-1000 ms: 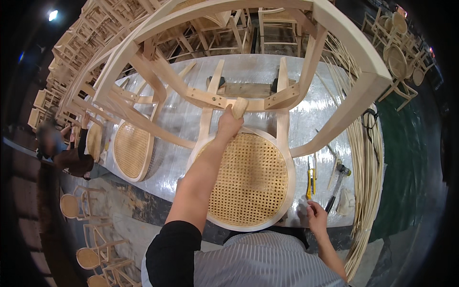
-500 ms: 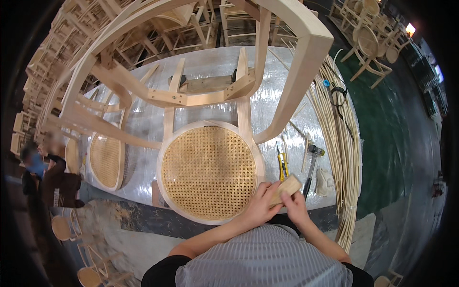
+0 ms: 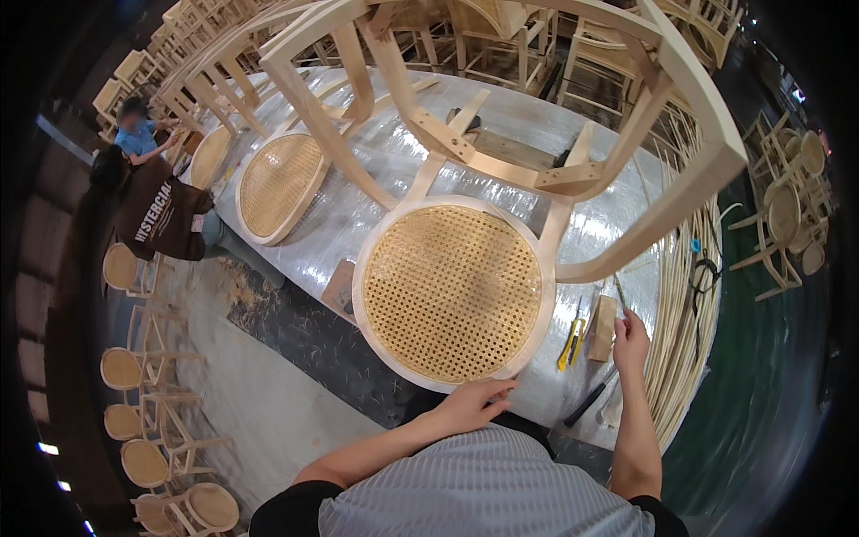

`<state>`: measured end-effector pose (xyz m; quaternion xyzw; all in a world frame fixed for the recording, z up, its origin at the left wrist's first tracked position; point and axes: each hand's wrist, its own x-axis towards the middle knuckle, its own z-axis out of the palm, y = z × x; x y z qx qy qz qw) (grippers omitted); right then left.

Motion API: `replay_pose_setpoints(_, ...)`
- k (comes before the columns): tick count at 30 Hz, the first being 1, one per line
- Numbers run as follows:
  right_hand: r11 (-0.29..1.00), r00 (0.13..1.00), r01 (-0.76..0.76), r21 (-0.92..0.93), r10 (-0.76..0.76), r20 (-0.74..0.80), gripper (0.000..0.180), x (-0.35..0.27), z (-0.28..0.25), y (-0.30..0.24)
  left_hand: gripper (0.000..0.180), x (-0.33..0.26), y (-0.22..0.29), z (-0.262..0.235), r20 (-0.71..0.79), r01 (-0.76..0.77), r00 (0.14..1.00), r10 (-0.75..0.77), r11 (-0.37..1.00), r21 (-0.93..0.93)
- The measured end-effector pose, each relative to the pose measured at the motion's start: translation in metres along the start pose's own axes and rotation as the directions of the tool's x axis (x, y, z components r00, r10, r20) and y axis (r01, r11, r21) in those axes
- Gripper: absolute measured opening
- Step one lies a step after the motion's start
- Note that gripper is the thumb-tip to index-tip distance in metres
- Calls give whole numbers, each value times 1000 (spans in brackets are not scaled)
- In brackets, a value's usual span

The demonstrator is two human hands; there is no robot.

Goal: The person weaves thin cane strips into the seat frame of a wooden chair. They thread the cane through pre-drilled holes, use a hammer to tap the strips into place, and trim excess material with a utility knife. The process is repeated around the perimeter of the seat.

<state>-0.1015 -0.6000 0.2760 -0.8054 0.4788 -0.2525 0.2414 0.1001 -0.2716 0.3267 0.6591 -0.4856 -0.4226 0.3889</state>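
In front of me an upturned wooden chair frame rests on the table, its round woven cane panel facing up inside a pale wooden rim. My left hand is at the rim's near edge, fingers stretched out and holding nothing. My right hand, fingers loosely bent and apart, is just right of a small wooden block lying on the table. Left of the block lies a yellow utility knife. A hammer's dark handle points toward my right hand; its head is hidden there.
A bundle of long cane strips lies along the table's right side, with a black cord on it. Another upturned chair with a cane panel stands to the left. Two people are at the table's far left. Finished chairs stand on the floor.
The wooden block has gone from my hands to the table beside the knife. My hands have parted, the right one moving right. The view has swung leftward.
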Motion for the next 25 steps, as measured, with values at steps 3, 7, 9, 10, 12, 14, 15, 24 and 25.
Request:
replay_pose_setpoints(3, 970, 985, -74, 233, 35, 167, 23, -29, 6, -57, 39, -22, -9, -30, -146, 130, 979, -141, 988, -81)
replay_pose_setpoints(7, 920, 955, 111, 375, -204, 217, 13, -46, 26, -137, 38, -18, -31, -84, -254, 95, 961, -105, 994, -51)
replay_pose_setpoints(9, 920, 942, 230, 318, -293, 166, 13, -22, 50, -179, 38, -6, -41, -116, -264, 19, 964, 11, 994, 109)
replay_pose_setpoints(10, 914, 930, 286, 287, -336, 145, 14, -4, 64, -197, 38, 2, -45, -134, -261, -19, 963, 69, 982, 189)
replay_pose_setpoints(12, 902, 909, 353, 250, -394, 139, 16, 33, 94, -220, 40, 28, -42, -164, -167, -2, 985, 37, 978, 206)
replay_pose_setpoints(14, 892, 898, 413, 185, -433, 80, 20, 66, 127, -229, 41, 58, -41, -187, -102, -96, 986, 130, 953, 286)
replay_pose_setpoints(15, 900, 900, 415, 136, -428, 85, 21, 79, 141, -232, 43, 72, -41, -195, -74, -134, 984, 163, 945, 299)
replay_pose_setpoints(24, 924, 917, 364, -120, -333, 218, 28, 116, 196, -247, 51, 167, -43, -226, 16, -130, 990, 137, 881, 455)
replay_pose_setpoints(25, 928, 922, 345, -140, -308, 234, 29, 116, 196, -249, 51, 173, -44, -225, 27, -130, 991, 134, 866, 483)
